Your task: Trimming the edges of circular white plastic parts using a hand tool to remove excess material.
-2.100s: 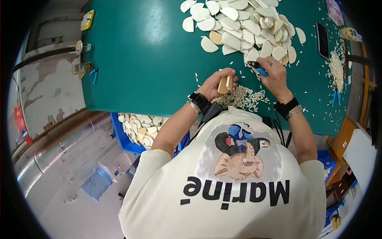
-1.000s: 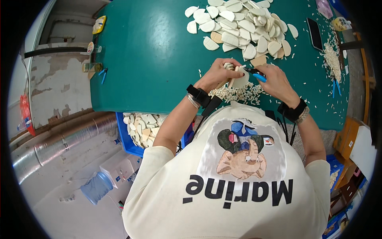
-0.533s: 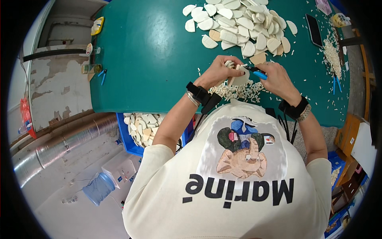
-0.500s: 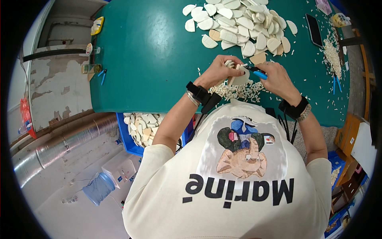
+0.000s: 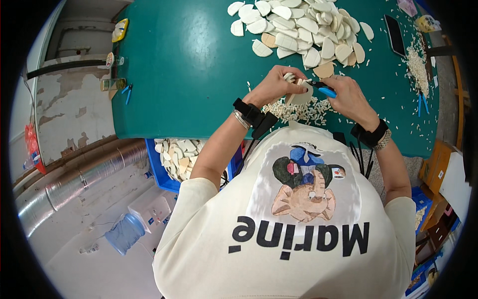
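A pale, flat, rounded wooden piece sits above the near edge of a green table, grasped in the left hand. The right hand is clenched around a blue-handled cutting tool touching the piece. Just below lies a heap of small pale trimmings, which suggests some trimming is done. A large pile of similar pieces waits farther back, so much likely remains. A blue bin below the table holds more. The table's left half offers open room.
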`<action>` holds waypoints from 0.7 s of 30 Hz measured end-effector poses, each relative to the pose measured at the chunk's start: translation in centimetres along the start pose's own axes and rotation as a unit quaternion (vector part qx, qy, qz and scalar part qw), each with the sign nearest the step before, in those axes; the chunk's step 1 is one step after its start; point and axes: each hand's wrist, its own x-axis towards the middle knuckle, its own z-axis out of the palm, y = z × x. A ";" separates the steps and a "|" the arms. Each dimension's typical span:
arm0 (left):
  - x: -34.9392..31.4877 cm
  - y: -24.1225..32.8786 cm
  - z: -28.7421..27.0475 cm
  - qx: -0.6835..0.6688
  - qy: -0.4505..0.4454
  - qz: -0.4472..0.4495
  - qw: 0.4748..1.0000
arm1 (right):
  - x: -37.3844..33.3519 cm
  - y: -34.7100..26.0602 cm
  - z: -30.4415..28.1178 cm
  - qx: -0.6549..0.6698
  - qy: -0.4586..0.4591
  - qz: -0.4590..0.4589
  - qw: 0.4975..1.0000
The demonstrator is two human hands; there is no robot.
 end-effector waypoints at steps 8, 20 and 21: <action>0.1 0.1 0.2 -0.006 -0.004 -0.011 1.000 | -0.1 0.0 -0.1 -0.017 -0.008 0.009 1.000; 0.2 -1.4 -0.1 -0.060 -0.035 -0.042 0.997 | 0.4 1.4 0.7 0.080 -0.040 0.045 0.995; 0.2 -1.5 -0.1 -0.061 -0.031 -0.048 0.996 | 0.7 1.4 0.4 0.080 -0.016 0.075 0.994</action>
